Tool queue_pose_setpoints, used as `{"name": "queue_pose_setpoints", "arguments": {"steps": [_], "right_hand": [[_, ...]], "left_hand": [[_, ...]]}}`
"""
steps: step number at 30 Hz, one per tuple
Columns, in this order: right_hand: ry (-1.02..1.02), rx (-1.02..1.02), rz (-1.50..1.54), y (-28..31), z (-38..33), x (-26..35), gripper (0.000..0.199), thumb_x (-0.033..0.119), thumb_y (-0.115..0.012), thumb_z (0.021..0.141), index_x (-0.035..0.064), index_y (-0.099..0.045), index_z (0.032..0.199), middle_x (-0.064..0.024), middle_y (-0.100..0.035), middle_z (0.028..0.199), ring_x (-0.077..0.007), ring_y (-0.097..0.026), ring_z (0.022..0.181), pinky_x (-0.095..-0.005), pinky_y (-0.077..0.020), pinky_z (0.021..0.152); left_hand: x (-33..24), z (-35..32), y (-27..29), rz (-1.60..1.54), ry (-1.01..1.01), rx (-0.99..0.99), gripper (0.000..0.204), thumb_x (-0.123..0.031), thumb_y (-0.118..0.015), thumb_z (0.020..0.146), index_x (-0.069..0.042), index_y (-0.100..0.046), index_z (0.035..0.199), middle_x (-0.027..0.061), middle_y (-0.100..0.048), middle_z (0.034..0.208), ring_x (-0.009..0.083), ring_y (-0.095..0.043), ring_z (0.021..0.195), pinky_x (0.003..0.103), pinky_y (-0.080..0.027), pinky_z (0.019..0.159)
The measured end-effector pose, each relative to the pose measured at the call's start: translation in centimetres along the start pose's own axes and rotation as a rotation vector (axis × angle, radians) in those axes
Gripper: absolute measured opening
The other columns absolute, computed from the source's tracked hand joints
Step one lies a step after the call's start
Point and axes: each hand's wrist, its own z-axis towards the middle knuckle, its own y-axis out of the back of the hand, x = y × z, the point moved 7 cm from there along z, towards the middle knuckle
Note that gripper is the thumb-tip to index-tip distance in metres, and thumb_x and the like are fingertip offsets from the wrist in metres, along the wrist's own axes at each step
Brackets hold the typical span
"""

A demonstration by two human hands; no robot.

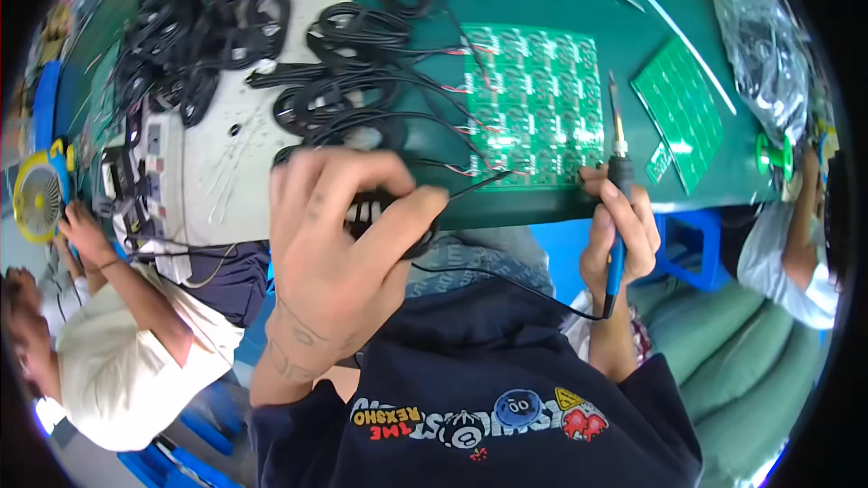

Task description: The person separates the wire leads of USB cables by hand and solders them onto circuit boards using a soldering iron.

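Observation:
My left hand (339, 235), slightly blurred, is closed around a coiled black cable (423, 242). A thin dark cable end sticks out past its thumb toward the lower edge of a green circuit board panel (535, 108). My right hand (626, 230) grips a soldering iron (621, 173) with a blue and black handle, its tip pointing up and away. That hand's fingertips are at the panel's lower right corner; whether they touch it I cannot tell. Several black cables with red and white wire ends run onto the panel's left side.
Coiled black cables (344, 32) crowd the left and back of the green table (561, 0). A second green panel (683, 113), a white stick (678, 32), a plastic bag (764, 45) and a green spool (774, 155) lie right. A power strip (165, 172) and co-workers sit at the sides.

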Motion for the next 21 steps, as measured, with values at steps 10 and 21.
{"name": "queue_pose_setpoints", "arguments": {"steps": [10, 21], "right_hand": [[-0.088, 0.061, -0.033, -1.6, 2.4, 1.8, 0.023, -0.007, -0.059, 0.09, -0.0024, -0.071, 0.109, -0.0177, -0.076, 0.103, -0.027, -0.07, 0.088, -0.035, -0.0549, 0.083], [-0.049, -0.022, -0.136, -2.2, 5.2, 0.9, 0.031, -0.011, -0.061, 0.087, -0.0014, -0.07, 0.114, -0.0148, -0.073, 0.099, -0.021, -0.064, 0.075, -0.0314, -0.0518, 0.071]], "left_hand": [[3.0, 0.8, -1.6, 0.192, -0.001, 0.01, 0.072, -0.034, -0.077, 0.084, -0.013, -0.05, 0.147, 0.0194, -0.039, 0.155, 0.0415, -0.031, 0.147, 0.066, -0.023, 0.116], [13.2, -5.0, 13.4, 0.394, 0.466, -0.421, 0.032, -0.006, -0.072, 0.089, -0.001, -0.069, 0.12, 0.0128, -0.063, 0.137, 0.0285, -0.061, 0.12, 0.036, -0.048, 0.103]]}}
